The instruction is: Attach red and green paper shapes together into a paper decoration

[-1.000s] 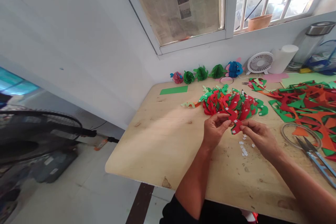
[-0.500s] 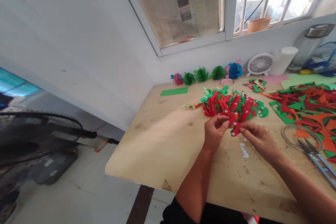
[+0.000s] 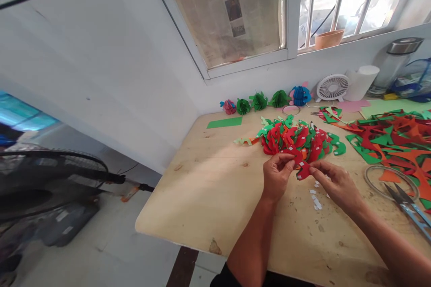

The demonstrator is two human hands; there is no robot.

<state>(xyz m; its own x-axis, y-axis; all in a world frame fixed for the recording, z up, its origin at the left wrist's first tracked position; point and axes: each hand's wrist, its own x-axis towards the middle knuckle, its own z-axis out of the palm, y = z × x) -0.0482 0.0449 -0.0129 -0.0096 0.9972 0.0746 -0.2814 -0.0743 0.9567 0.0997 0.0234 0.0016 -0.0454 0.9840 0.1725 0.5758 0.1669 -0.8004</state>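
Observation:
Between my two hands is a curved red paper cutout (image 3: 303,171) with small white squares stuck on it. My left hand (image 3: 276,174) pinches its left part between thumb and fingers. The fingers of my right hand (image 3: 336,184) are closed at its right edge. Just beyond lies a heap of red and green paper cutouts (image 3: 274,136), many bearing similar white squares. Small loose white pieces (image 3: 316,202) lie on the wooden table (image 3: 202,188) below my right hand.
Scissors (image 3: 409,206) and a clear ring (image 3: 370,179) lie at the right, beside red, orange and green paper scraps (image 3: 397,139). Along the wall stand folded paper figures (image 3: 259,101), a small white fan (image 3: 332,88) and a glass bottle (image 3: 387,69). A green strip (image 3: 224,122) lies far left.
The view has shifted slightly, so the table appears a little lower. Both hands keep hold of the red cutout, with almost no other movement.

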